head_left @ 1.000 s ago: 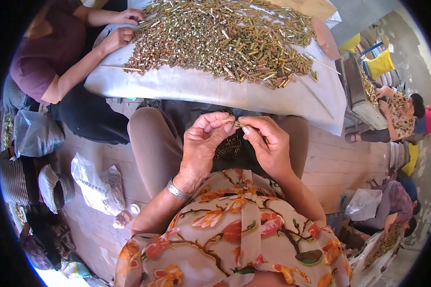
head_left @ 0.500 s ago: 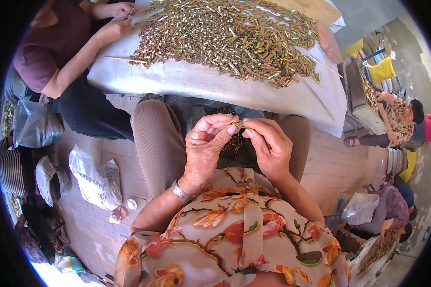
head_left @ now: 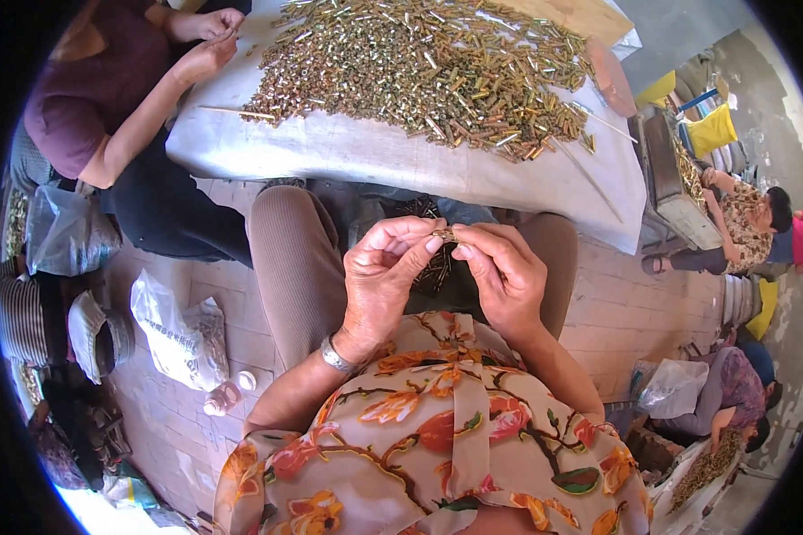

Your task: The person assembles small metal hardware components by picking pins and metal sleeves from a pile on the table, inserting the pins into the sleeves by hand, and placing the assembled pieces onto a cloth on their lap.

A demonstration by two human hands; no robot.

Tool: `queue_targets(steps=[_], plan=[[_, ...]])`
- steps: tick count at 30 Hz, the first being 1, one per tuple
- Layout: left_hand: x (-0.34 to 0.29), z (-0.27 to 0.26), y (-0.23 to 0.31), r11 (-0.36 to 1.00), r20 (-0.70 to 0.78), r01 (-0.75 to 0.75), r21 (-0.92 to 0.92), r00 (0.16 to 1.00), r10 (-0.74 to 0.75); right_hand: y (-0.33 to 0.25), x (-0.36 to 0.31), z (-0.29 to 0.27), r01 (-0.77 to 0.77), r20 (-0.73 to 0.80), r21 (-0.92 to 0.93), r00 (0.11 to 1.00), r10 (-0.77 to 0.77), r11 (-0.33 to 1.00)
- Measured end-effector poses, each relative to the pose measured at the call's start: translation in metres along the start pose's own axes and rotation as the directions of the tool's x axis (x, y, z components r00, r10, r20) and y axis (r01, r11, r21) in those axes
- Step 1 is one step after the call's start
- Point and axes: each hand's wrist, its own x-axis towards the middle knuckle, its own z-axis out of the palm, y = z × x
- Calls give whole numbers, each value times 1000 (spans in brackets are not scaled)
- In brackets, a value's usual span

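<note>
My left hand [head_left: 379, 276] and my right hand [head_left: 507, 275] meet over my lap, thumbs and fingertips pinched together. Between them is a small brass-coloured metal piece [head_left: 446, 235], mostly hidden by the fingers, so its exact kind does not show. Below the hands, between my knees, lies a heap of thin dark metal pieces [head_left: 434, 275], partly covered by my fingers. Ahead, a large pile of small brass-coloured metal cylinders and sleeves [head_left: 410, 76] spreads over a pale covered table [head_left: 330, 147].
At the left, a co-worker's hands [head_left: 214, 45] work at the table edge. Thin sticks [head_left: 234, 112] lie on the cover. Plastic bags [head_left: 165, 334] and a clear bottle [head_left: 221, 399] stand on the brick floor at left. Other people [head_left: 748, 223] sit at the right.
My hands stay almost in place, with the metal piece turned slightly between the fingertips. The co-worker's hands at the left have shifted a little closer together.
</note>
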Motion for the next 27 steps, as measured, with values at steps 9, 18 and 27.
queue_targets(steps=[9, 18, 27], plan=[[2, -5, 4, 951, 85, -163, 264, 986, 146, 3, 4, -10, 44, 105, -37, 994, -40, 998], [23, -23, 24, 974, 355, 76, 215, 923, -151, 12, 19, -35, -304, 415, 219, 889, 194, 927], [34, -41, -1, 915, 416, 403, 25, 828, -376, 13, 13, -17, -468, 396, 339, 858, 327, 816]])
